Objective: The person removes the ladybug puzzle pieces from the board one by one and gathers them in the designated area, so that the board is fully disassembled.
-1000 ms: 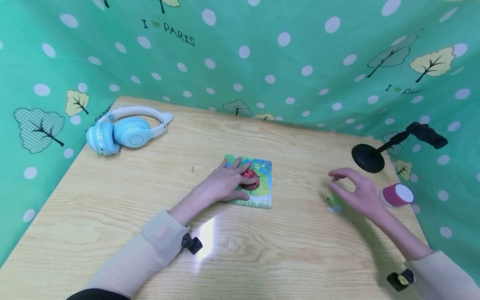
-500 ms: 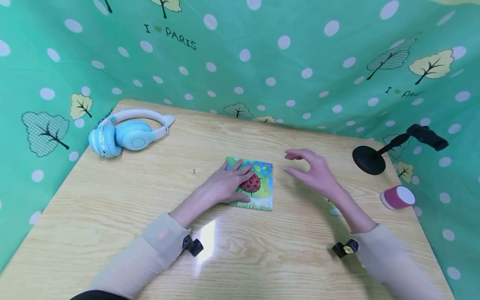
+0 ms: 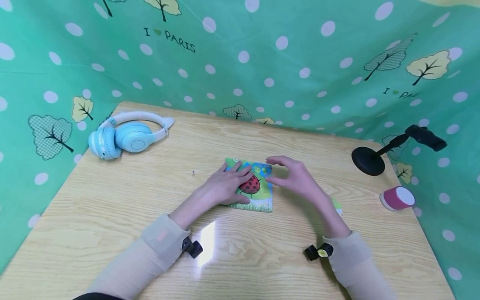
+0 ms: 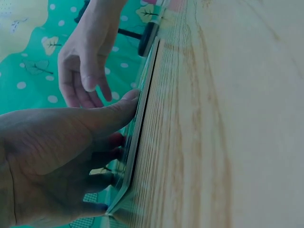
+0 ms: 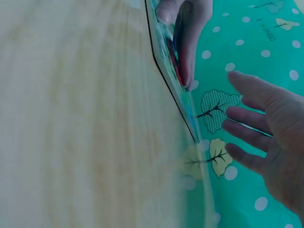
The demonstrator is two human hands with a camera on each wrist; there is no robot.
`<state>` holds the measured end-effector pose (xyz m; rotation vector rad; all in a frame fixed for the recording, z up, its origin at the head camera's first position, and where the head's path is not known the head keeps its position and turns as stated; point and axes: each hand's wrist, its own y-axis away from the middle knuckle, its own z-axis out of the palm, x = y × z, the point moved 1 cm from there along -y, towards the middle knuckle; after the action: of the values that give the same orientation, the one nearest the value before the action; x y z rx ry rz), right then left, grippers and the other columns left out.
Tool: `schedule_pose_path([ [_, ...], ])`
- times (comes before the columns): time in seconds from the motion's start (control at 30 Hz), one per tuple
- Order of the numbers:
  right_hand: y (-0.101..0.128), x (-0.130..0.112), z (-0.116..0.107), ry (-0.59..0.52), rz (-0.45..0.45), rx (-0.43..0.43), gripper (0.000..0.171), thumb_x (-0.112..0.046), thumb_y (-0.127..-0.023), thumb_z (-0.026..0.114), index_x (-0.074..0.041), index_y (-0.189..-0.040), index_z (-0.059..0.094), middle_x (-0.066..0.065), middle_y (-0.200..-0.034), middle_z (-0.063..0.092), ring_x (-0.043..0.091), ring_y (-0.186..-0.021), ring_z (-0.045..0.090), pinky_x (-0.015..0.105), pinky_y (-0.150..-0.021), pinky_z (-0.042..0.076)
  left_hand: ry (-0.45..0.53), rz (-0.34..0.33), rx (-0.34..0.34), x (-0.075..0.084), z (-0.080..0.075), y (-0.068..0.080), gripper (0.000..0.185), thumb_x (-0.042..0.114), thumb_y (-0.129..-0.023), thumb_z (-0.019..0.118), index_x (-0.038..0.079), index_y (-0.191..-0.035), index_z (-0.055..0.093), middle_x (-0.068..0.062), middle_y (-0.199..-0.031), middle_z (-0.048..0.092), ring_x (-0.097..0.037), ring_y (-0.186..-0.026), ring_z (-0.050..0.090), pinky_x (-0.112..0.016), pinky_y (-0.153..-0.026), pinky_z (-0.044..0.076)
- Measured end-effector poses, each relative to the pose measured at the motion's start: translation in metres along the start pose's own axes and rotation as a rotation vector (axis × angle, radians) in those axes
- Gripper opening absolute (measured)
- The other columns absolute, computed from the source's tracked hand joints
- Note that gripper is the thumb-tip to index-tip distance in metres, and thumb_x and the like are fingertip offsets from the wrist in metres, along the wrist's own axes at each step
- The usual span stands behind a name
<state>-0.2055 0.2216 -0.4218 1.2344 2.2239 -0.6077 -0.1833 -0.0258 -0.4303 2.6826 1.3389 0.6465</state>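
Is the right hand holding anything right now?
No, the right hand hovers with spread, empty fingers by the ladybird puzzle's right edge.

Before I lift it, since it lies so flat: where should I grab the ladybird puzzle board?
Probably the right edge of the puzzle board, coming in from the right. It lies flat on the table, the left hand presses its left half, and the right hand hovers open by the free edge.
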Motion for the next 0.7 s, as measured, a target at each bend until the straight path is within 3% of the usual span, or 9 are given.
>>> schedule_pose_path([
  [0.23, 0.009, -0.006, 0.011, 0.141, 0.024, -0.110, 0.057, -0.029, -0.089, 0.082, -0.010, -0.139, 0.064, 0.007, -0.139, 0.069, 0.028, -0.134, 0.062, 0.048, -0.113, 0.050, -0.010, 0.004, 0.006, -0.002, 0.001, 0.000, 0.089, 0.061, -0.092, 0.066, 0.019, -0.162, 0.032, -0.001, -0.174, 0.018, -0.032, -0.162, 0.012, -0.063, -0.129, 0.013],
  [0.7, 0.011, -0.005, 0.017, 0.241, -0.013, -0.168, 0.058, -0.027, -0.087, 0.084, -0.011, -0.138, 0.066, 0.008, -0.134, 0.072, 0.026, -0.126, 0.068, 0.045, -0.105, 0.056, -0.005, 0.001, -0.006, 0.000, 0.002, -0.001, 0.090, 0.063, -0.092, 0.065, 0.020, -0.163, 0.031, 0.000, -0.174, 0.016, -0.032, -0.162, 0.011, -0.063, -0.130, 0.011],
])
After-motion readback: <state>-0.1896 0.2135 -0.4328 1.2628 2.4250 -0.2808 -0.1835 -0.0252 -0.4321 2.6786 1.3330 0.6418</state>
